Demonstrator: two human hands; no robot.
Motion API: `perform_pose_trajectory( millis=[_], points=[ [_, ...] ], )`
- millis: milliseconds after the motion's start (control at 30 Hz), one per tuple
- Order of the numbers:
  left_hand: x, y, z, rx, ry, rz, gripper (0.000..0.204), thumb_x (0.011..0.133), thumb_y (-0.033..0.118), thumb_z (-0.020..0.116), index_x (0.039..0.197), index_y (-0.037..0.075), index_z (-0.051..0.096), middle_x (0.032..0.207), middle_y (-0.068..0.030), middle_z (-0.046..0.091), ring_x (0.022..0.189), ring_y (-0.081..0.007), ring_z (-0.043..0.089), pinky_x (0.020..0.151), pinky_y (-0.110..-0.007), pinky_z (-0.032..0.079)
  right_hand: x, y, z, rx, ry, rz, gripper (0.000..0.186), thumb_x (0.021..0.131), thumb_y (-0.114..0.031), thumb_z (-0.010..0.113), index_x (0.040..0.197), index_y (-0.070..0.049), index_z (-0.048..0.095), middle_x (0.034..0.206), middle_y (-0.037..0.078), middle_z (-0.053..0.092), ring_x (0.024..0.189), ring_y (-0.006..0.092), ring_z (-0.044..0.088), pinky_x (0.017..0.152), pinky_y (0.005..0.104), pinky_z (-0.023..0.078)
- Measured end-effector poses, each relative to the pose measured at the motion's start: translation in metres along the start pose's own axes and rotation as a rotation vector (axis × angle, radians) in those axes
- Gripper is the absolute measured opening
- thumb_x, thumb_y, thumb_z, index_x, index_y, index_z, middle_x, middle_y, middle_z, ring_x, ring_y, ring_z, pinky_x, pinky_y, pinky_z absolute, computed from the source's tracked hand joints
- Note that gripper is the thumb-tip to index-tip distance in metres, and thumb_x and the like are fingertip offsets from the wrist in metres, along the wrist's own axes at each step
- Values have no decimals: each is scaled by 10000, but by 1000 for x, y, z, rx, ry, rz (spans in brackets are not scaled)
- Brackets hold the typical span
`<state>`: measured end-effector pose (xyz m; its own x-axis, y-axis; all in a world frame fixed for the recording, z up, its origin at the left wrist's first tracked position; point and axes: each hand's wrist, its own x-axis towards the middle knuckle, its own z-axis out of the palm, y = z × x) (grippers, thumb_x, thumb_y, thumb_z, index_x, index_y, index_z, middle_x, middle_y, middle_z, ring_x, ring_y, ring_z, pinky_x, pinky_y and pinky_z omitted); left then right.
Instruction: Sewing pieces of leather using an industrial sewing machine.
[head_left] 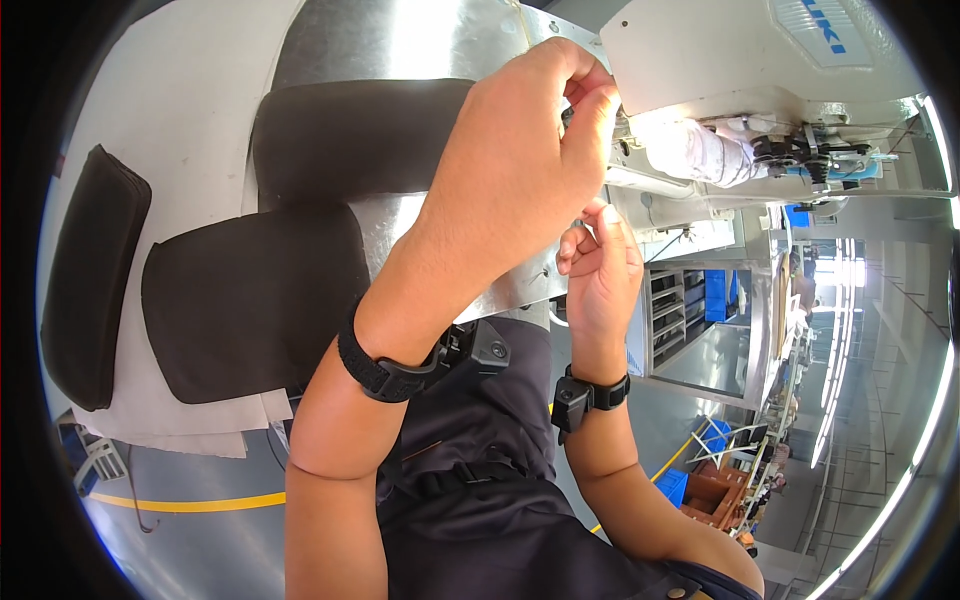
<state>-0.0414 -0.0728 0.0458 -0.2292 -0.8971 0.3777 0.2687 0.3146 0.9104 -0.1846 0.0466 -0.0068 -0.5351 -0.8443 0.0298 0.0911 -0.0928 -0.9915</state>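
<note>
Left hand (525,150) is curled into a loose pinch beside the sewing machine (700,60); can't tell what's in it. Right hand (603,265), half-curled nearby, same deal. Machine's probably heavy, rigid, so brace on the smooth housing. Dark pads (255,300) left look light, squishy: edge-grab.

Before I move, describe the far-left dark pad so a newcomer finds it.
Find the pale sheet left of the shiny metal surface. On the sheet's left side lies the slim dark pad, appearing narrower than the broad dark pad beside it.
</note>
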Motion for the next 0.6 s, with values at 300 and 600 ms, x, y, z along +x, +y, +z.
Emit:
perform_pose_trajectory(
  millis=[300, 600],
  points=[
    [-3, 0, 2, 42, 75, 52, 136, 996, 93, 647, 1068, -19, 676, 807, -46, 650, 679, -61, 535, 604, -243, 448, 0, 1, -4, 1, -4, -6, 335, 1098, -234, 527, 1228, 46, 657, 1066, 97, 695, 721, 114, 603, 594, 252, 478],
    [0, 6, -5, 98, 71, -21, 170, 944, 149, 713, 1003, -7, 745, 702, -138, 708, 613, -247, 691, 632, -334, 540, -1, 4, -6, -9, -17, 19, 317, 1095, -223, 534, 1214, 31, 679, 1047, 89, 707, 715, 110, 612, 597, 245, 481]
  ],
)
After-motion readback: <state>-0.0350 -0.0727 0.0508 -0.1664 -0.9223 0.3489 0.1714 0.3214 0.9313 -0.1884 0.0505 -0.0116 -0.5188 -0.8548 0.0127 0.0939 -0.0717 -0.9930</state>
